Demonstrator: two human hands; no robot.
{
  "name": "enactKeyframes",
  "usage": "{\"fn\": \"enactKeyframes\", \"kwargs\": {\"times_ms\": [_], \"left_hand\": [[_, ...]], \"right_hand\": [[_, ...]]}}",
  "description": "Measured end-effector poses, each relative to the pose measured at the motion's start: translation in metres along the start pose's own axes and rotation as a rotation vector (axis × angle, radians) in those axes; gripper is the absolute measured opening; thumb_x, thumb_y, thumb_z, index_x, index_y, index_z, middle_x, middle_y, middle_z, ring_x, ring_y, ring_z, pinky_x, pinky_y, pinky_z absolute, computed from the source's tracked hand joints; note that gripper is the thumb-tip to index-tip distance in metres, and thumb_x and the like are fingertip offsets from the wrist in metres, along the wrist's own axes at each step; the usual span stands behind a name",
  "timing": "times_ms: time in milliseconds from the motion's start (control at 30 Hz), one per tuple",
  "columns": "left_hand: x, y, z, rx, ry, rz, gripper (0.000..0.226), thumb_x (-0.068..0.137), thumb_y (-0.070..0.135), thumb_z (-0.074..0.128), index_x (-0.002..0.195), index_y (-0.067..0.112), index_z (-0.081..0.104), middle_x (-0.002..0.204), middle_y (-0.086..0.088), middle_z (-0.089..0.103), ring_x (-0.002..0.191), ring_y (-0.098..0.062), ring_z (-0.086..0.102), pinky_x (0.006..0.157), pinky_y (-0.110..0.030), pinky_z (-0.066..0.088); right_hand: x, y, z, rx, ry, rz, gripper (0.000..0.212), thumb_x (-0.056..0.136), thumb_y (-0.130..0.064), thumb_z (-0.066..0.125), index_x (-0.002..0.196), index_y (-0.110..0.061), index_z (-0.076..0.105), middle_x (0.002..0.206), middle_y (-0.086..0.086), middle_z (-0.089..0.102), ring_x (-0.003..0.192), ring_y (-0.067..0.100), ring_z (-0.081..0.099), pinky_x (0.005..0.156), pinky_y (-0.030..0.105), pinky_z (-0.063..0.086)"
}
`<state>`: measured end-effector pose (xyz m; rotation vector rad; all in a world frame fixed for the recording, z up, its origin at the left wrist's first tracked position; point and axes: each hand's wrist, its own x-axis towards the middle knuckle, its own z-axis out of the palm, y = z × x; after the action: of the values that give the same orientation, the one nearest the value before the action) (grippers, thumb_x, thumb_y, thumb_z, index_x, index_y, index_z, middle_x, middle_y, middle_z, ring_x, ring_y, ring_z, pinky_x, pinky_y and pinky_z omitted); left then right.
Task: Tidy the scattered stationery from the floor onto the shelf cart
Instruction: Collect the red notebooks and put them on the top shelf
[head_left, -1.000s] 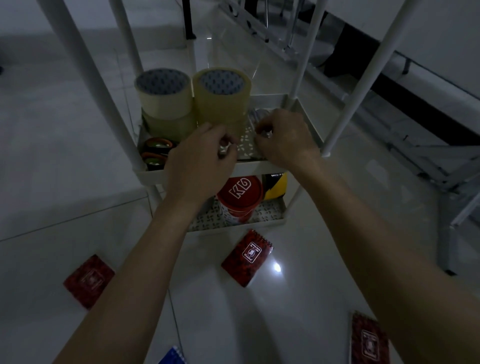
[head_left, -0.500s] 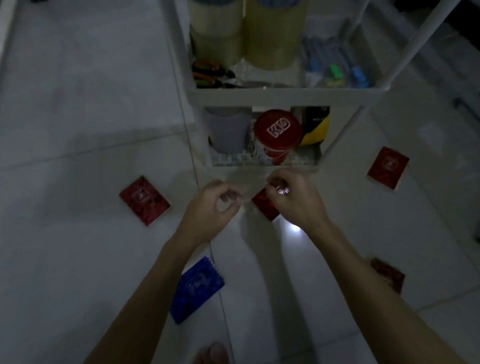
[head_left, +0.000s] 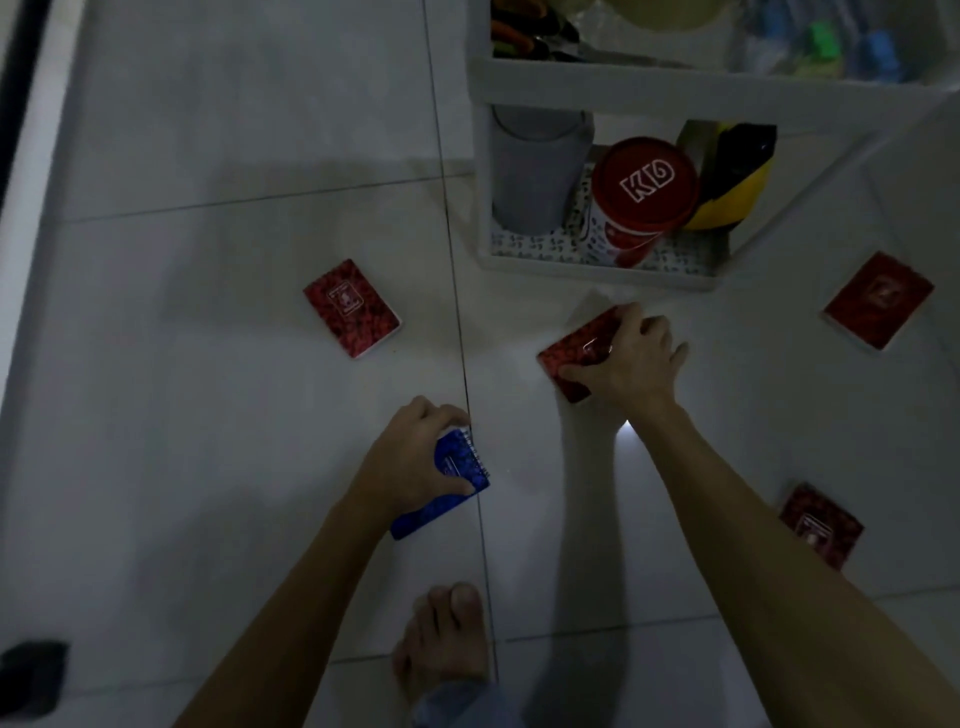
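Note:
My left hand (head_left: 415, 462) grips a blue spiral notepad (head_left: 457, 478) on the white tiled floor, fingers over its top edge and thumb on its cover. My right hand (head_left: 631, 358) grips a red notepad (head_left: 571, 358) in front of the white shelf cart (head_left: 597, 270). Three more red notepads lie on the floor: one at the left (head_left: 352, 307), one at the right beside the cart (head_left: 878, 299), one at the lower right (head_left: 821, 525).
The cart's bottom tray holds a red-lidded KD tin (head_left: 641, 192), a grey cylinder (head_left: 535, 166) and a yellow-black item (head_left: 732, 176). The tray above holds tape rolls, scissors and small coloured items. My bare foot (head_left: 447, 639) is near the bottom edge. A dark object (head_left: 31, 675) sits bottom left.
Both hands left the cart's upper tray and dropped to the floor. The left hand took hold of the blue notepad, the right hand the red one. The view tilted downward.

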<state>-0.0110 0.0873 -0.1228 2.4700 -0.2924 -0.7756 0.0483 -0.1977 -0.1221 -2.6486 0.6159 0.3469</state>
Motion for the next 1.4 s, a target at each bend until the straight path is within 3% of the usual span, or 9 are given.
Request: {"fn": "enactKeyframes", "kwargs": {"times_ms": [133, 300, 433, 567, 700, 867, 1033, 1267, 1400], "left_hand": [[0.003, 0.000, 0.001, -0.089, 0.007, -0.083, 0.082, 0.061, 0.039, 0.098, 0.133, 0.027, 0.059, 0.108, 0.003, 0.053, 0.102, -0.017, 0.057, 0.091, -0.040, 0.055], [0.011, -0.005, -0.005, -0.109, -0.052, -0.074, 0.045, 0.068, 0.037, 0.096, 0.098, 0.026, 0.065, 0.102, 0.004, 0.054, 0.089, -0.010, 0.056, 0.076, -0.028, 0.047], [0.020, -0.003, -0.023, -0.375, 0.048, -0.080, 0.019, 0.096, 0.029, 0.073, 0.103, 0.022, 0.057, 0.100, -0.002, 0.072, 0.084, -0.015, 0.072, 0.064, -0.025, 0.055], [0.030, 0.016, -0.033, -0.578, 0.146, -0.067, 0.004, 0.104, 0.023, 0.062, 0.107, 0.025, 0.060, 0.099, -0.002, 0.077, 0.079, -0.012, 0.076, 0.061, -0.027, 0.058], [0.039, 0.023, -0.037, -0.521, 0.243, -0.025, 0.017, 0.106, 0.021, 0.059, 0.119, 0.024, 0.069, 0.108, 0.008, 0.074, 0.088, 0.001, 0.072, 0.068, -0.013, 0.056], [0.041, 0.045, -0.038, -0.857, 0.264, -0.011, 0.022, 0.107, 0.015, 0.057, 0.117, 0.005, 0.072, 0.102, -0.004, 0.080, 0.093, -0.016, 0.077, 0.076, -0.027, 0.062], [0.040, 0.077, -0.035, -1.185, 0.202, 0.016, 0.026, 0.107, 0.016, 0.054, 0.124, 0.008, 0.071, 0.108, -0.006, 0.078, 0.093, -0.012, 0.075, 0.075, -0.022, 0.059], [0.046, 0.089, -0.034, -1.113, 0.188, 0.195, 0.028, 0.102, 0.002, 0.058, 0.125, 0.013, 0.068, 0.112, 0.008, 0.078, 0.106, -0.009, 0.074, 0.083, -0.022, 0.059], [0.051, 0.093, -0.025, -0.936, 0.144, 0.310, 0.035, 0.103, -0.001, 0.055, 0.134, 0.016, 0.057, 0.133, -0.002, 0.063, 0.125, -0.016, 0.063, 0.095, -0.026, 0.056]], "right_hand": [[-0.014, -0.007, 0.000, 0.140, -0.039, -0.047, 0.117, 0.051, -0.043, 0.099, 0.142, -0.013, 0.031, 0.137, 0.014, 0.033, 0.125, 0.035, 0.045, 0.110, 0.054, 0.041], [-0.018, -0.002, -0.014, 0.418, -0.209, -0.194, 0.041, 0.089, -0.003, 0.066, 0.129, -0.011, 0.059, 0.121, 0.013, 0.061, 0.112, 0.029, 0.062, 0.086, 0.024, 0.047], [-0.028, -0.007, -0.040, 0.626, -0.366, -0.283, 0.035, 0.085, 0.009, 0.062, 0.101, -0.021, 0.071, 0.098, 0.000, 0.073, 0.095, 0.015, 0.069, 0.083, 0.031, 0.053], [-0.040, -0.020, -0.053, 0.671, -0.440, -0.414, 0.033, 0.089, 0.008, 0.066, 0.108, -0.017, 0.076, 0.102, 0.000, 0.077, 0.096, 0.012, 0.073, 0.083, 0.026, 0.059], [-0.042, -0.029, -0.068, 0.772, -0.354, -0.418, 0.021, 0.090, 0.008, 0.067, 0.106, -0.004, 0.075, 0.095, 0.004, 0.076, 0.082, -0.001, 0.071, 0.073, 0.015, 0.055], [-0.042, -0.036, -0.070, 0.719, -0.371, -0.474, 0.025, 0.089, 0.003, 0.071, 0.109, -0.011, 0.076, 0.098, -0.002, 0.076, 0.089, 0.004, 0.072, 0.078, 0.020, 0.059], [-0.041, -0.033, -0.031, 0.616, -0.001, -0.499, 0.037, 0.079, -0.013, 0.084, 0.114, -0.023, 0.075, 0.109, -0.002, 0.063, 0.099, 0.010, 0.063, 0.087, 0.031, 0.057], [-0.039, -0.021, -0.035, 0.544, 0.111, -0.551, 0.047, 0.082, -0.017, 0.084, 0.126, -0.015, 0.069, 0.117, 0.000, 0.071, 0.100, 0.010, 0.068, 0.089, 0.024, 0.059], [-0.034, -0.012, -0.033, 0.463, 0.179, -0.580, 0.042, 0.082, -0.020, 0.084, 0.121, -0.012, 0.070, 0.112, 0.000, 0.073, 0.097, 0.010, 0.068, 0.089, 0.029, 0.058]]}}
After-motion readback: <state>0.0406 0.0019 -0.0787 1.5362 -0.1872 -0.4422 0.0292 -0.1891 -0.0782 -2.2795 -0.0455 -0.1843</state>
